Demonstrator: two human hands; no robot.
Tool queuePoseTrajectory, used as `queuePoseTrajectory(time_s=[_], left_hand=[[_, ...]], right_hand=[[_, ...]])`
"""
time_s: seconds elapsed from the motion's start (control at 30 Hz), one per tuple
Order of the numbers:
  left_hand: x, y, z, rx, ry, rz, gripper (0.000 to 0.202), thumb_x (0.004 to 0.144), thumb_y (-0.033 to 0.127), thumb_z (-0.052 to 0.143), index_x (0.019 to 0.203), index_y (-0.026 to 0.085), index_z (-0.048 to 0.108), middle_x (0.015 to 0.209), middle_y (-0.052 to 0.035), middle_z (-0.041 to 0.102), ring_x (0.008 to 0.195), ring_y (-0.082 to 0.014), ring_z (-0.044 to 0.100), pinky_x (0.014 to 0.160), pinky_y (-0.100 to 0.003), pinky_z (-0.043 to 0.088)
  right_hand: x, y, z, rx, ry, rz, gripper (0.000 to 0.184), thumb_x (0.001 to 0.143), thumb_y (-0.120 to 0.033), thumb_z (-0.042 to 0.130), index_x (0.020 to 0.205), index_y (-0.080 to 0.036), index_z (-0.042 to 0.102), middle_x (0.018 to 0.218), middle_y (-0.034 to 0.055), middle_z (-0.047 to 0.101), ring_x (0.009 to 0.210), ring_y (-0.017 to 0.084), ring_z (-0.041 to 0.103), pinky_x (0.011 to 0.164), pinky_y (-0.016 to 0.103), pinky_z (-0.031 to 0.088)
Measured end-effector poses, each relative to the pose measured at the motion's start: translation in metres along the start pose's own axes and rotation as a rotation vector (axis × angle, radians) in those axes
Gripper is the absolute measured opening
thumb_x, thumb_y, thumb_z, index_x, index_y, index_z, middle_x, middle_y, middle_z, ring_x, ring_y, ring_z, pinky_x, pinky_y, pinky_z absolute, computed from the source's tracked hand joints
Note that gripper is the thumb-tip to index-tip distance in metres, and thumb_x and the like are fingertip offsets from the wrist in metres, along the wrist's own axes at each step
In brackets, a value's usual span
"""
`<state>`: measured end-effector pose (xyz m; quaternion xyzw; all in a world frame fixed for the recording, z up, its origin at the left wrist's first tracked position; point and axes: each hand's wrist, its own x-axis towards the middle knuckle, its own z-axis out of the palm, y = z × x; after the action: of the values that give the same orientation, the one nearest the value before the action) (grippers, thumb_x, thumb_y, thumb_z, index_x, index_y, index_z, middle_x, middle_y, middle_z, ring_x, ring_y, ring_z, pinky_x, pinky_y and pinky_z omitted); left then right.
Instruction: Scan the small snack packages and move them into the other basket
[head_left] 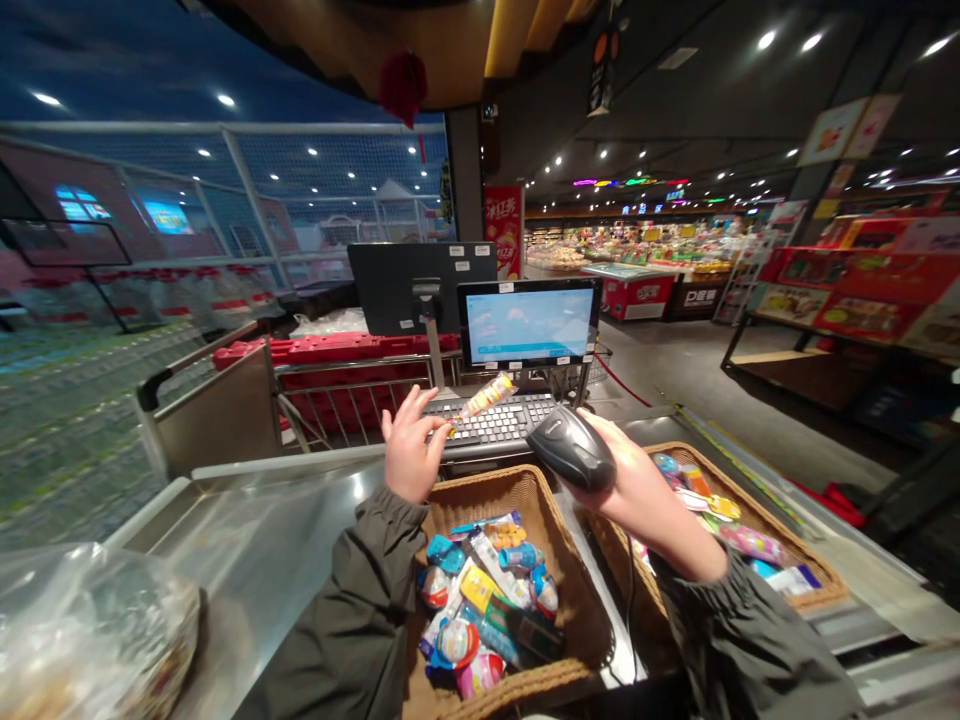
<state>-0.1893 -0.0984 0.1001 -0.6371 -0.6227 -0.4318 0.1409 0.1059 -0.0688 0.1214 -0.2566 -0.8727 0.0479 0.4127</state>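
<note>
Scanner: a black hand scanner (571, 448), tilted, held in the right hand (645, 500).
Tube: a small yellow and white candy tube (486, 397), slanted up, with its low end in the fingers of the left hand (412, 445).
Left basket: a brown woven basket (480, 490) under the left hand, full of small bright candy packs (487, 590).
Right basket: a brown woven basket (697, 465) under the right hand, with fewer packs.

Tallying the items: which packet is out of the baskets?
The slim yellow-and-white tube pinched in the left hand, above the keyboard; all the others lie in the two wicker baskets.
</note>
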Motion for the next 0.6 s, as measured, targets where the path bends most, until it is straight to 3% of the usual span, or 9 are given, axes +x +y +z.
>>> queuePoseTrajectory(time_s=[0.3, 0.6], left_hand=[[0.0, -0.0016, 0.0033, -0.003, 0.0, 0.013, 0.024, 0.093, 0.03, 0.049, 0.076, 0.021, 0.064, 0.14, -0.009, 0.059, 0.142, -0.0313, 0.041, 0.113, -0.07, 0.021], [-0.0011, 0.0002, 0.0068, -0.003, -0.016, 0.006, 0.023, 0.093, 0.031, 0.05, 0.077, 0.021, 0.063, 0.141, -0.0095, 0.059, 0.142, -0.0312, 0.04, 0.113, -0.07, 0.021]], right_hand=[[-0.0038, 0.0004, 0.0004, 0.048, -0.002, 0.033, 0.053, 0.075, -0.019, 0.064, 0.127, -0.016, 0.056, 0.129, 0.0169, 0.064, 0.122, 0.033, 0.059, 0.103, 0.052, 0.048], [-0.0046, 0.0009, -0.0006, 0.056, -0.038, 0.077, 0.053, 0.076, -0.022, 0.065, 0.128, -0.019, 0.056, 0.129, 0.0143, 0.065, 0.12, 0.032, 0.061, 0.103, 0.049, 0.049]])
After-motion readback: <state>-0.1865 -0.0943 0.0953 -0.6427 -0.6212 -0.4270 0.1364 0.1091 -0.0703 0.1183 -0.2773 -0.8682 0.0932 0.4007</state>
